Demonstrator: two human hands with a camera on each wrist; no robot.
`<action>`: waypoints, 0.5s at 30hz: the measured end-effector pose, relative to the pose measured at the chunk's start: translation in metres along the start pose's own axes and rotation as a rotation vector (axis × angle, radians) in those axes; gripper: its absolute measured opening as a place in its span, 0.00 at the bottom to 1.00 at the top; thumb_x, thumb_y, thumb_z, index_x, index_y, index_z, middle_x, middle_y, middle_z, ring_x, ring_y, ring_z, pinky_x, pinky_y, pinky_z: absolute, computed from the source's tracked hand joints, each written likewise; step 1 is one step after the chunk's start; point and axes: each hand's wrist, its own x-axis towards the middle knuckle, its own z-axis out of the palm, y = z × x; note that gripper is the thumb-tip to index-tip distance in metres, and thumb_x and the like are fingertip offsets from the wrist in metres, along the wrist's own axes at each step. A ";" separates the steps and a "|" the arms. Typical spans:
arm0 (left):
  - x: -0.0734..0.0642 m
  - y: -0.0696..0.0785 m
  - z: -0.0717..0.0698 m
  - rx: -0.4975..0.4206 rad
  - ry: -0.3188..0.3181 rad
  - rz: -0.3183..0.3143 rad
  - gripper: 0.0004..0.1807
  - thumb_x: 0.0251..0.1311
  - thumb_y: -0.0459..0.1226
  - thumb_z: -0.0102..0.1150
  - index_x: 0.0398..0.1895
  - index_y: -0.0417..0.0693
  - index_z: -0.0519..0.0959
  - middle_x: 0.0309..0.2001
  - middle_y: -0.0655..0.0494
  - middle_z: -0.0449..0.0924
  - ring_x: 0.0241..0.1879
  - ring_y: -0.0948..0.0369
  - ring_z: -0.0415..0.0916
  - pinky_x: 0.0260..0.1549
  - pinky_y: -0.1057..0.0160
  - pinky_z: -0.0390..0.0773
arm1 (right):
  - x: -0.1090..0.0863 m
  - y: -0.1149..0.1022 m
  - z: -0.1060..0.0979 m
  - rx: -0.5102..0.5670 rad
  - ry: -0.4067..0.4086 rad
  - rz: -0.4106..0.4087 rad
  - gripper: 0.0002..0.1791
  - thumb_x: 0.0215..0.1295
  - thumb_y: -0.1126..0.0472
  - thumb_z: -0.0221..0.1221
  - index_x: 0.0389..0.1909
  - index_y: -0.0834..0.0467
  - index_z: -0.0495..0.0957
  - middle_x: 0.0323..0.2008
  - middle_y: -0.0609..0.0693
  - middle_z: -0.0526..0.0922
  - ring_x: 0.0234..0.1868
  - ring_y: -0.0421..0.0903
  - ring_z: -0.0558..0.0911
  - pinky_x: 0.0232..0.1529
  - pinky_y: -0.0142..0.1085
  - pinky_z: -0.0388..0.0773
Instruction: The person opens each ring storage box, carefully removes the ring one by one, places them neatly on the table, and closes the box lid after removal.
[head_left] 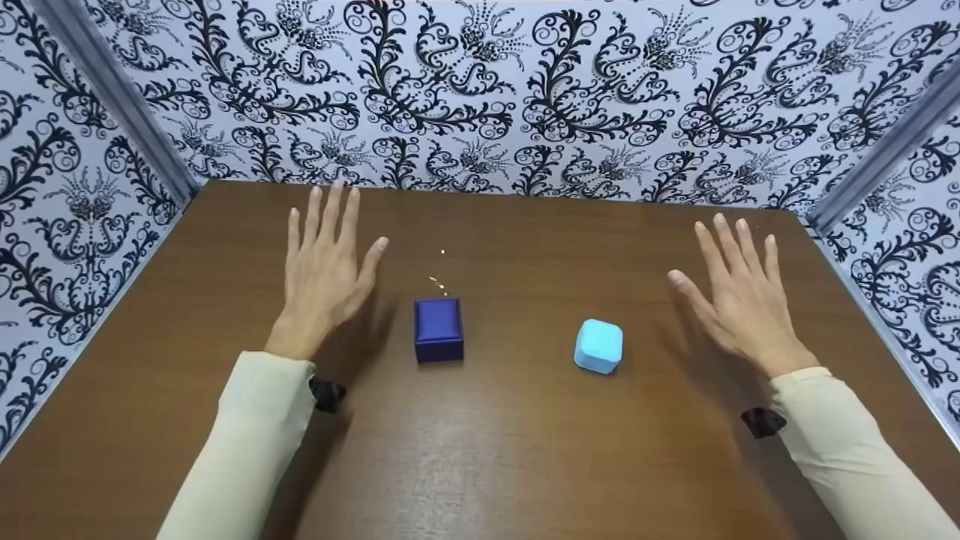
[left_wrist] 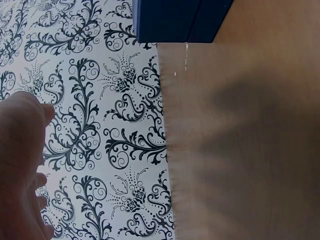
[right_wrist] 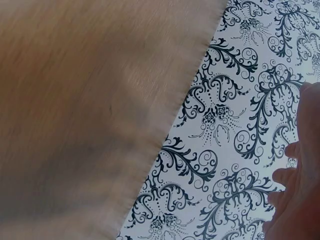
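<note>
My left hand (head_left: 322, 277) hovers over the table's left side, fingers straight and thumb spread, holding nothing. To its right a dark blue ring box (head_left: 439, 330) with a closed lid stands on the table; the left wrist view shows part of this blue box (left_wrist: 175, 20) at the top. Behind it lie thin gold pieces (head_left: 438, 283), like a fine chain, and a tiny bright speck (head_left: 442, 251). A light turquoise rounded box (head_left: 598, 346) sits farther right. Beyond that, my right hand (head_left: 742, 300) is held out with straight fingers, nothing in it.
The brown wooden table (head_left: 517, 450) reaches back to a wall (head_left: 480, 90) with black scroll patterns on white. Similar patterned panels flank it, with grey corner posts (head_left: 127, 97) at the joins. A dark wrist camera (head_left: 327, 394) is strapped at the left cuff.
</note>
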 end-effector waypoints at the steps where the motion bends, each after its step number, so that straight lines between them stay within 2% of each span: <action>1: -0.001 0.000 0.000 -0.013 0.006 0.001 0.38 0.77 0.54 0.41 0.81 0.43 0.49 0.80 0.44 0.44 0.79 0.45 0.35 0.74 0.47 0.30 | -0.001 0.000 0.000 0.000 0.000 -0.002 0.42 0.79 0.37 0.42 0.80 0.59 0.48 0.79 0.63 0.46 0.80 0.60 0.38 0.74 0.55 0.23; 6: -0.006 0.001 0.002 -0.087 0.036 0.011 0.37 0.76 0.53 0.44 0.78 0.39 0.56 0.76 0.38 0.56 0.76 0.41 0.48 0.74 0.44 0.42 | -0.004 -0.003 -0.002 0.014 0.013 -0.007 0.42 0.78 0.38 0.44 0.79 0.63 0.52 0.77 0.66 0.52 0.78 0.63 0.46 0.75 0.54 0.27; 9: -0.010 0.002 0.003 -0.129 0.032 0.016 0.36 0.76 0.52 0.47 0.76 0.36 0.59 0.72 0.35 0.62 0.72 0.39 0.56 0.71 0.41 0.51 | -0.006 -0.006 -0.003 0.042 0.026 -0.013 0.41 0.78 0.39 0.47 0.77 0.64 0.55 0.75 0.68 0.57 0.76 0.66 0.52 0.76 0.53 0.30; 12: -0.016 0.003 0.004 -0.161 -0.012 0.020 0.35 0.75 0.51 0.49 0.74 0.35 0.61 0.68 0.33 0.67 0.68 0.37 0.62 0.67 0.39 0.59 | -0.008 -0.009 -0.003 0.079 0.043 -0.022 0.40 0.77 0.41 0.51 0.76 0.66 0.57 0.71 0.71 0.61 0.73 0.68 0.57 0.76 0.52 0.34; 15: -0.021 0.005 0.005 -0.178 -0.086 0.029 0.34 0.75 0.49 0.51 0.73 0.35 0.63 0.65 0.33 0.70 0.64 0.37 0.66 0.63 0.38 0.65 | -0.011 -0.013 -0.003 0.113 0.063 -0.028 0.38 0.76 0.43 0.53 0.74 0.66 0.60 0.67 0.73 0.66 0.70 0.70 0.61 0.76 0.53 0.41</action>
